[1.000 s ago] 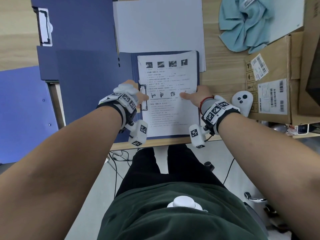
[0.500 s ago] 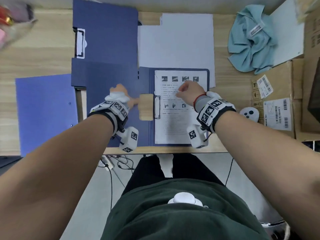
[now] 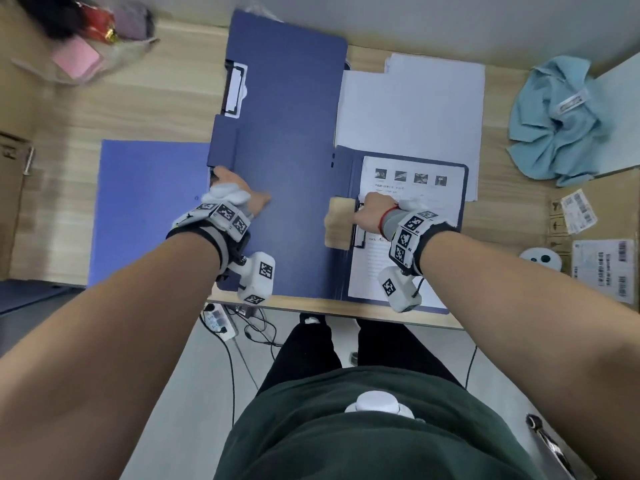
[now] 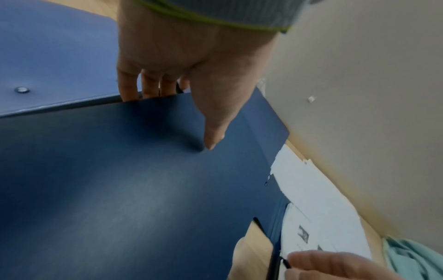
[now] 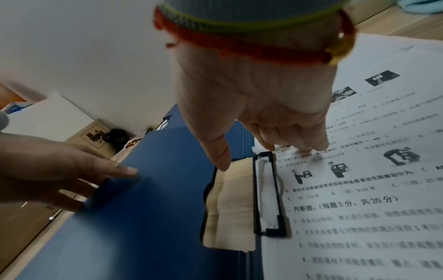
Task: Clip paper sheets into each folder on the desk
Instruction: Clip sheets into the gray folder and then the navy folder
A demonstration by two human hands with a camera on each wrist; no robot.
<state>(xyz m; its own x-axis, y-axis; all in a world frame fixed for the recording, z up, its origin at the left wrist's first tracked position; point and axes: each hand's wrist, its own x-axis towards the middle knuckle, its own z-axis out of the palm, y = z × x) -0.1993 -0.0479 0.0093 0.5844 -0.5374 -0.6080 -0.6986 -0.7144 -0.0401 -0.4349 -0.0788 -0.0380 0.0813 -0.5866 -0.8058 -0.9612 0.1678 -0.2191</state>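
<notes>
On the wooden desk (image 3: 166, 95), the dark blue open folder (image 3: 294, 216) lies at the near edge. At its left edge the left hand (image 3: 239, 195) pinches the cover, fingers curled beneath, thumb on top. Right of that cover, the right hand (image 3: 375, 211) presses straight fingertips on the printed white paper sheet (image 3: 415, 265), beside the black wire clip (image 5: 266, 191) holding it.

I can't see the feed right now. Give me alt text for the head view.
The right hand rests on a printed sheet beside the clip of an open dark blue folder, whose left cover edge the left hand grips. More folders, blank paper and a teal cloth lie on the wooden desk.
</notes>
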